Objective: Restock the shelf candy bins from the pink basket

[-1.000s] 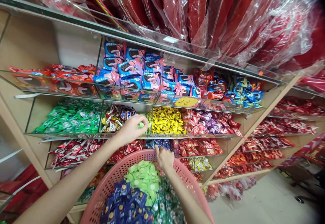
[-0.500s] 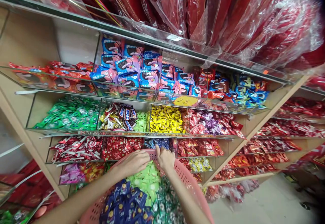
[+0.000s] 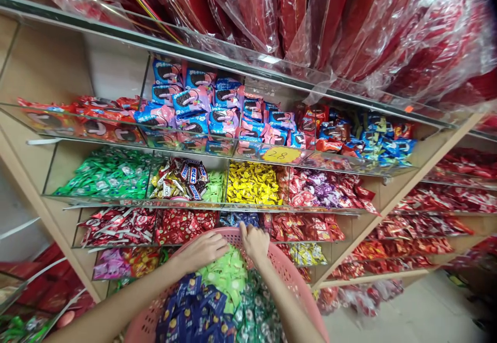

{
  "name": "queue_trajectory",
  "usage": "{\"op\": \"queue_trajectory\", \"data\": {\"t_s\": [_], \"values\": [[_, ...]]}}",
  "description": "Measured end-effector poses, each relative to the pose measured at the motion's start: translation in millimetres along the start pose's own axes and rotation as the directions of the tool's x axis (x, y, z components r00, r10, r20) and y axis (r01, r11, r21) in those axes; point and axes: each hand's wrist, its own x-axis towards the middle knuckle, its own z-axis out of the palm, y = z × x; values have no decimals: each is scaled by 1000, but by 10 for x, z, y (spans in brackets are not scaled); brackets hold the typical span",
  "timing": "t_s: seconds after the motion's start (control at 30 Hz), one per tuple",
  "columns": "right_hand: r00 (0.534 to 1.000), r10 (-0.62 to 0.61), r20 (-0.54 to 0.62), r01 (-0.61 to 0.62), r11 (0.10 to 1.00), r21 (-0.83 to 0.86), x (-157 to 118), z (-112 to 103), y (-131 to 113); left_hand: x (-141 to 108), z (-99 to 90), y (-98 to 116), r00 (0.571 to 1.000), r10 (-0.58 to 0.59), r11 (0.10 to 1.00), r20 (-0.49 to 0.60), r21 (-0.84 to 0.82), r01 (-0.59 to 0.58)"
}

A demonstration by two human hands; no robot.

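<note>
Head camera view: a pink perforated basket [image 3: 305,286] was held at the bottom centre, in front of shop shelves stocked with wrapped sweets. The far rim was gripped by the right hand [image 3: 256,244], its fingers closed over the edge. The left hand [image 3: 207,249] was placed just inside the rim, palm down with fingers bent, above the light green candies [image 3: 232,275]; whether anything was pinched in those fingers could not be told, since the fingertips were turned away.

Three sorts appeared to have been gathered already, lying inside the basket in separate patches: the light green candies at the far side, dark blue packets [image 3: 194,312] at the near left, and dark green candies [image 3: 258,309] at the right. The basket's bottom was covered wherever it could be seen.

On the shelves, much was left in place. A small batch of pale green sweets [image 3: 215,187] was seen beside the brown chocolate bars [image 3: 192,173], next to the compartment of yellow candies [image 3: 252,183]. A wide heap of bright green candies [image 3: 108,174] was kept farther left. Blue-and-pink cookie packs [image 3: 190,102] were stacked one shelf higher, above a yellow price tag [image 3: 282,154].
</note>
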Motion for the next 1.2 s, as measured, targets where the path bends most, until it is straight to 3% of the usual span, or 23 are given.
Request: {"op": "queue_trajectory", "data": {"t_s": [0.13, 0.23, 0.37, 0.53, 0.63, 0.8, 1.2], "values": [[1000, -19, 3, 19, 1000, 3, 15, 15, -13, 103, -424, -123, 976, -140, 990, -166, 8, 143], [1000, -24, 18, 24, 1000, 4, 16, 17, -26, 211, -739, -347, 887, -367, 919, -281, 41, 393], [999, -23, 38, 22, 1000, 8, 11, 10, -37, 412, -951, -683, 776, -592, 780, -215, 91, 620], [998, -40, 57, 40, 999, 17, 17, 26, -6, 705, -883, -933, 668, -744, 662, -37, 99, 743], [997, -53, 54, 52, 998, 19, 28, 52, 28, 851, -809, -964, 581, -809, 587, 90, 66, 807], [997, -63, 42, 63, 998, -3, 56, 72, 62, 984, -741, -967, 465, -866, 478, 183, 34, 878], [997, -80, 22, 80, 997, 16, 157, 111, 73, 1029, -712, -1058, 405, -859, 442, 313, 52, 896]]}}
